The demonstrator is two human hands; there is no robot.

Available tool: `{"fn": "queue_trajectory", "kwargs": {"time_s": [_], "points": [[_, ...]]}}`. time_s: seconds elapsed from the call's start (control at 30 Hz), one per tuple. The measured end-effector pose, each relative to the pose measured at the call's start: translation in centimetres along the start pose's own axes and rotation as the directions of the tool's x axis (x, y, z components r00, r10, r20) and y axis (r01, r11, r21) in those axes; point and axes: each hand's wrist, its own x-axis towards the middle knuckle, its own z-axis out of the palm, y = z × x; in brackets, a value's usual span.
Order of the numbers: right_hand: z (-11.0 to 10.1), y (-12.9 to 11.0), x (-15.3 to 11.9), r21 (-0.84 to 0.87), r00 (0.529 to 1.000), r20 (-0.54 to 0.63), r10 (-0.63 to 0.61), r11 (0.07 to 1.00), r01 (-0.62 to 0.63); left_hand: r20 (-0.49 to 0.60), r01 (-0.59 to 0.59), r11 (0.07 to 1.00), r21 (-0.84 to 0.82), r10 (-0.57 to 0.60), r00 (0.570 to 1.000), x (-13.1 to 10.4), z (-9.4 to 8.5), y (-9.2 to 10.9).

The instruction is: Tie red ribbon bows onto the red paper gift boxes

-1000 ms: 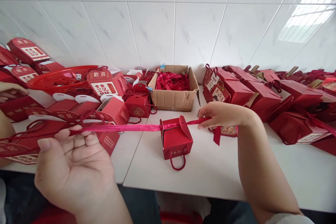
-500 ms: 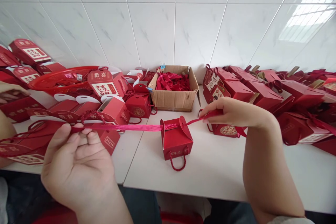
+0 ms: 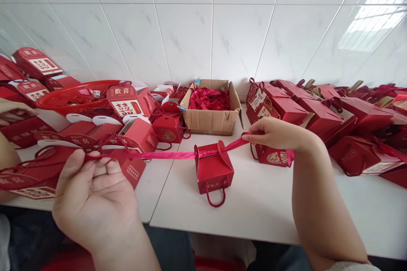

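Observation:
A small red gift box (image 3: pixel 213 167) with a cord handle stands on the white table in front of me. A pinkish-red ribbon (image 3: pixel 165 155) runs through the top of the box and is stretched out to both sides. On the left, my left hand (image 3: pixel 95 203), palm up, pinches one end of the ribbon between thumb and fingers. My right hand (image 3: pixel 270 133) pinches the other part of it, right of the box and above the tabletop. Behind the right hand sits another red box (image 3: pixel 274 156) with a gold round print, partly hidden.
A cardboard box (image 3: pixel 211 121) full of red ribbons stands by the tiled wall. Rows of red boxes (image 3: pixel 321 112) fill the right side. More boxes (image 3: pixel 125 101) and a red plastic basket (image 3: pixel 60 102) crowd the left. Another person's hand (image 3: pixel 15 112) shows at the left edge.
My right hand's fingers have closed into a neater pinch on the ribbon, and the stretch beside the box now lies flatter and wider. My left hand and the box have hardly moved.

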Motion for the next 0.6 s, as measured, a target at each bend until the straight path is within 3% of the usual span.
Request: {"fn": "queue_trajectory", "kwargs": {"time_s": [0.2,0.4,0.6], "points": [[0.5,-0.1,1.0,-0.037,0.997,0.055,0.06,0.998,-0.058,-0.028,0.035,0.999,0.013,-0.035,0.999,0.4,-0.2,-0.3],[0.8,0.1,1.7,-0.074,0.991,0.095,0.094,0.993,-0.088,-0.105,0.175,0.984,0.023,-0.172,0.979,1.4,-0.8,-0.8],[0.9,0.2,1.6,-0.065,0.992,0.109,0.062,0.996,-0.055,-0.114,0.164,0.984,0.072,-0.155,0.981,1.6,-0.9,-0.6]]}}
